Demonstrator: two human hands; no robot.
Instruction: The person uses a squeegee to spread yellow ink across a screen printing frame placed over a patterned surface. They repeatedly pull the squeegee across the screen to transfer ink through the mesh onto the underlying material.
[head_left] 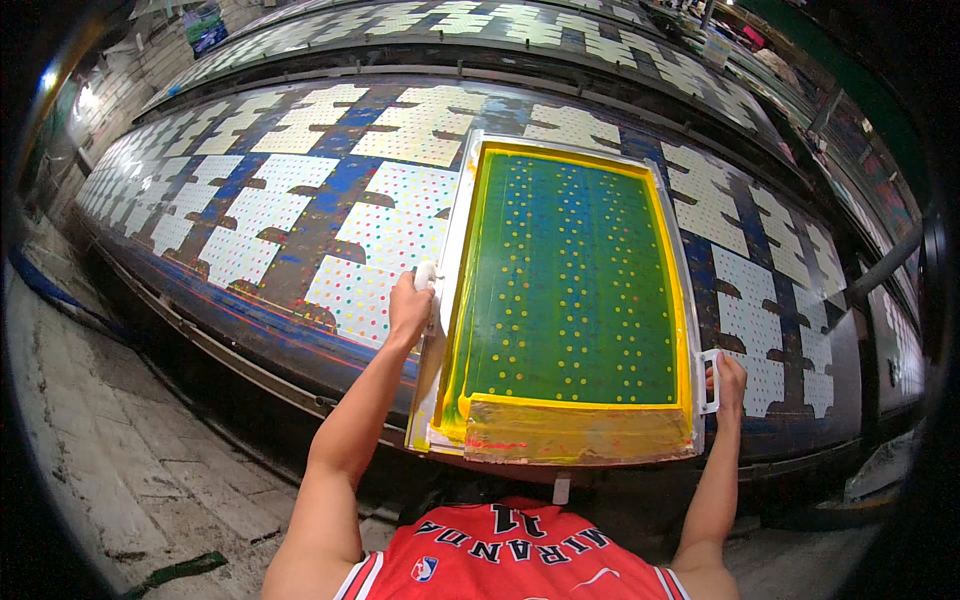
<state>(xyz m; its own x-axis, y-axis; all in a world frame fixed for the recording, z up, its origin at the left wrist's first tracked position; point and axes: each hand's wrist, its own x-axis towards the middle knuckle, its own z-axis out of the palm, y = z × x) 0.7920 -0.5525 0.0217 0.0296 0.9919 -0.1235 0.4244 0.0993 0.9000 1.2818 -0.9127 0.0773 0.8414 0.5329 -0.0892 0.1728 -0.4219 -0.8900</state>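
Observation:
A screen printing frame [458,230] with pale metal edges is in front of me, over the long printing table. Its green mesh [575,290] carries rows of small dots and has a yellow ink-smeared border. Along the near end lies a brownish, yellow-stained strip [580,430]. My left hand [408,310] is closed round the white handle [426,274] on the frame's left side. On the right side, my right hand [731,382] grips another white handle [709,382]. Whether the frame touches the table underneath cannot be seen.
Pale cut pieces with coloured dots [265,215] lie in rows on the dark, blue-stained table [345,170]. More pieces [755,300] lie right of the frame. Similar tables [500,28] run behind. A paved floor [130,400] stretches along the left near side.

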